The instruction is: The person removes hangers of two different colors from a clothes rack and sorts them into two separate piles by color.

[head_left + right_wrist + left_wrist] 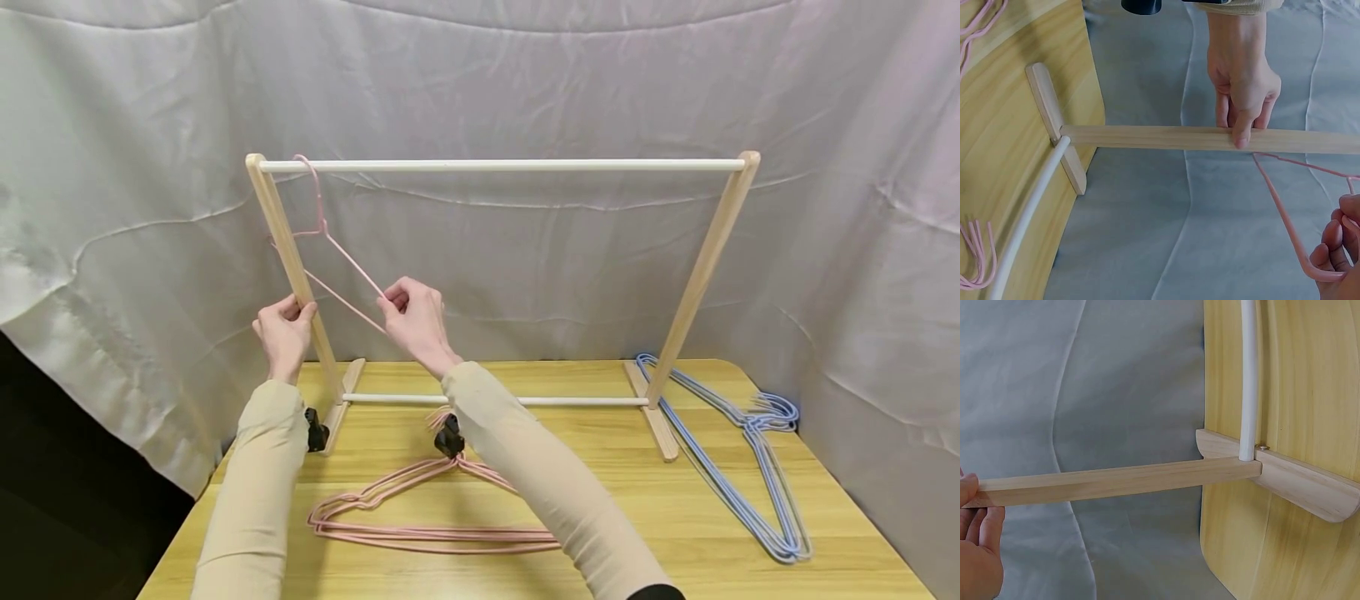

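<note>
A pink clothes hanger (354,263) has its hook over the white top rail (495,166) of a small garment rack, close to the left end. My right hand (420,325) pinches this hanger near its right-hand corner; in the right wrist view the fingers (1333,236) are at the bent pink end. With thumb and fingers my left hand (285,337) grips the rack's left wooden post (272,208) partway up. The left wrist view shows the same grip on the post (1104,482). Part of the hanger passes behind the post.
Several pink hangers (420,530) lie stacked on the wooden table (600,533) in front of the rack, partly under my right forearm. Several blue hangers (776,483) lie at the right by the rack's right foot (652,417). A grey curtain (510,258) hangs behind.
</note>
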